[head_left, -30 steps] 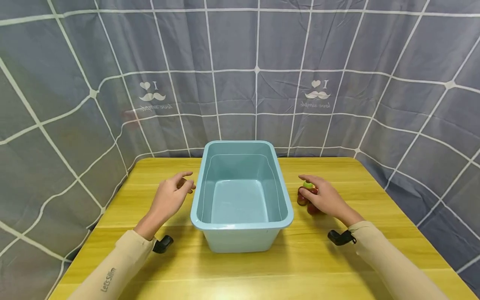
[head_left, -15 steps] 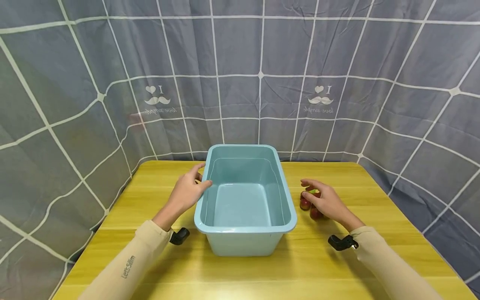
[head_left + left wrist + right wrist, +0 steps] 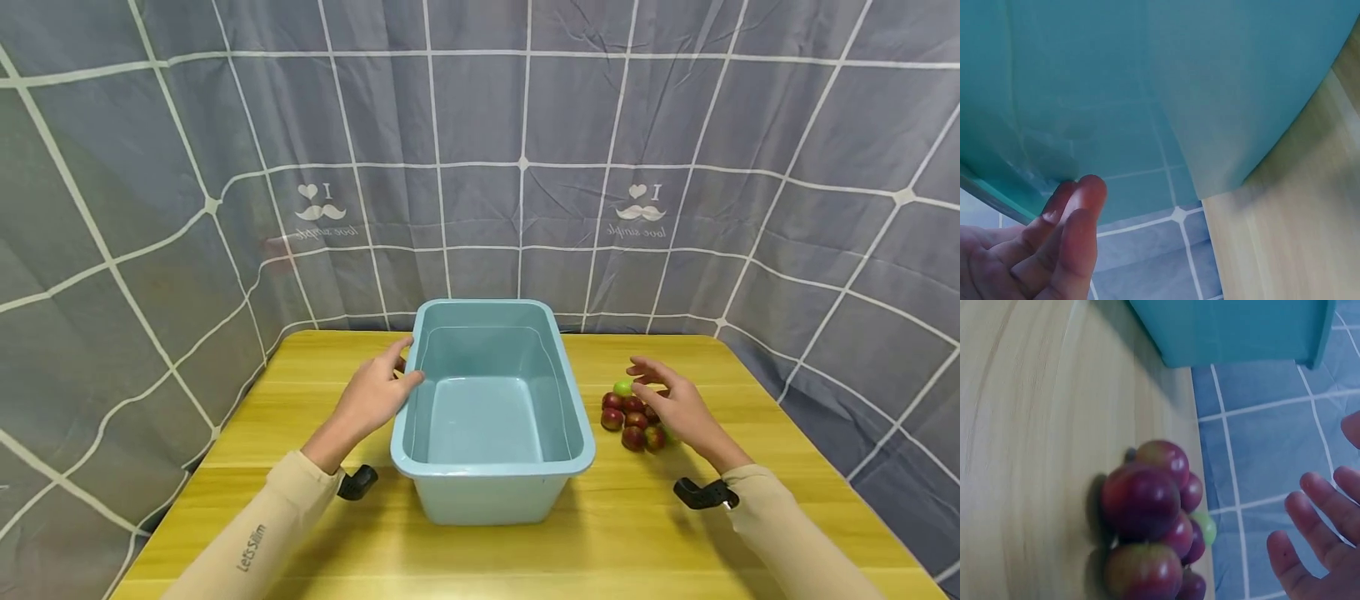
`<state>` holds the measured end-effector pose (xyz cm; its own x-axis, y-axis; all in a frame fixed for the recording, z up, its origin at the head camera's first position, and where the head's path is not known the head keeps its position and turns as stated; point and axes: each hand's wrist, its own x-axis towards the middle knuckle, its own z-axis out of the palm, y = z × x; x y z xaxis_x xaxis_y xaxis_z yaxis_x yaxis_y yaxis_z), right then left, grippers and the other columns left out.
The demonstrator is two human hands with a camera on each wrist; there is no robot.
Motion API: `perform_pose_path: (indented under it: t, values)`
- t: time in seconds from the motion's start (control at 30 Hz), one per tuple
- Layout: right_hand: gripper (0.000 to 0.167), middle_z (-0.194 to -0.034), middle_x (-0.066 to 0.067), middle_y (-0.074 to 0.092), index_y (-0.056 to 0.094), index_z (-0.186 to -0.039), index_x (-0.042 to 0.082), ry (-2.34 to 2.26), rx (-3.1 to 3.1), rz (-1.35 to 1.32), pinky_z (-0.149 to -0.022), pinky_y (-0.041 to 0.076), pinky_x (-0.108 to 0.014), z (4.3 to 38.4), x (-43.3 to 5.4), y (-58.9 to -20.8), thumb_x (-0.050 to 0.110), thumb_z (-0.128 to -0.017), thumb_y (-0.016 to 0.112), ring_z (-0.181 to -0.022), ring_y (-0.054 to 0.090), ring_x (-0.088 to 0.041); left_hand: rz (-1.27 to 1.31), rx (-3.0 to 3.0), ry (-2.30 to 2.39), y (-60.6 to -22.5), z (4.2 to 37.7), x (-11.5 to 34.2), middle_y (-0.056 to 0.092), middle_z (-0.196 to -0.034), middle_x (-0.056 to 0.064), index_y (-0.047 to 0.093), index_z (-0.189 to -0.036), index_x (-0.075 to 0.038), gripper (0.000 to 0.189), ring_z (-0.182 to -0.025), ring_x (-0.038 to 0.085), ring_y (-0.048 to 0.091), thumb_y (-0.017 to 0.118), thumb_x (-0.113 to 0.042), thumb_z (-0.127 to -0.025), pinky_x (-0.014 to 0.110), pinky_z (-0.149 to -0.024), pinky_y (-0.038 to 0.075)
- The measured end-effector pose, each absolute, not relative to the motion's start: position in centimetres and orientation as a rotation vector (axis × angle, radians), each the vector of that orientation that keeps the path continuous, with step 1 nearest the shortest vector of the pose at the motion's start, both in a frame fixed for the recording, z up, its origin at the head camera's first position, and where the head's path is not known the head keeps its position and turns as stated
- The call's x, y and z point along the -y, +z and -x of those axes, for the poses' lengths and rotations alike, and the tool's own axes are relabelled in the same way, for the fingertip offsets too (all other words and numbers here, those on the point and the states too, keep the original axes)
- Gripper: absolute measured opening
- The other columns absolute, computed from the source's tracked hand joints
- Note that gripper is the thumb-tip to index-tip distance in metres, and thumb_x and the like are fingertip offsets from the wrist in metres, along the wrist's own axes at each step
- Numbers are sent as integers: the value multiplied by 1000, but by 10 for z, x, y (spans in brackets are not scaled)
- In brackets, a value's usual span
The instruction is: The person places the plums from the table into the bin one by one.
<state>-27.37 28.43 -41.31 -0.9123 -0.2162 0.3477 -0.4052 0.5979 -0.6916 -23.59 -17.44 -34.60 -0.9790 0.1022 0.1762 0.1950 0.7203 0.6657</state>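
Note:
A light blue plastic tub stands in the middle of the table. At its left rim my left hand holds on, thumb over the edge and fingers outside; the left wrist view shows the curled fingers against the outer wall. To the right of the tub lies a cluster of small round dark red fruits, some with yellowish patches. A green fruit lies at the cluster's far end. My right hand is above the cluster's right side, fingers spread loosely and holding nothing; it covers some of the fruits.
The wooden table reaches back to a grey curtain with white grid lines, which also runs along both sides. A black wrist camera sits at the left cuff, another black wrist camera at the right.
My left hand has moved right from the table onto the tub's left rim and taken hold. My right hand has shifted right and off the fruits, so more of them show.

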Motion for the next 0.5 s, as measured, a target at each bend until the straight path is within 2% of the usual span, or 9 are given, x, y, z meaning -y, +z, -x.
perform_pose_path:
  t: [0.13, 0.3, 0.37, 0.5]
  values:
    - [48, -133, -19, 61, 48, -149, 8, 1297, 2570, -452, -86, 42, -10, 272, -296, -418, 26, -105, 54, -108, 52, 6, 224, 2818, -1050, -345, 238, 176, 68, -114, 12, 40, -154, -15, 65, -84, 21, 67, 57, -41, -97, 36, -71, 51]
    - [46, -131, -21, 61, 49, -147, 4, 1388, 2511, -392, -85, 45, -9, 271, -305, -424, 23, -105, 54, -106, 54, 7, 205, 2851, -965, -340, 244, 175, 67, -124, 13, 34, -157, -17, 73, -98, 27, 67, 52, -55, -97, 43, -77, 51]
    - [45, -128, -16, 63, 49, -145, 1, 1428, 2484, -368, -83, 47, -11, 270, -309, -426, 21, -105, 53, -105, 56, 7, 213, 2876, -937, -339, 246, 173, 64, -131, 14, 30, -159, -17, 77, -108, 31, 65, 50, -57, -97, 49, -84, 51]
    - [44, -123, 4, 65, 50, -144, 0, 1539, 2430, -338, -81, 50, -17, 268, -317, -430, 20, -105, 54, -103, 58, 9, 222, 2923, -884, -337, 249, 168, 51, -149, 17, 21, -162, -15, 82, -129, 39, 55, 49, -56, -97, 58, -99, 45]
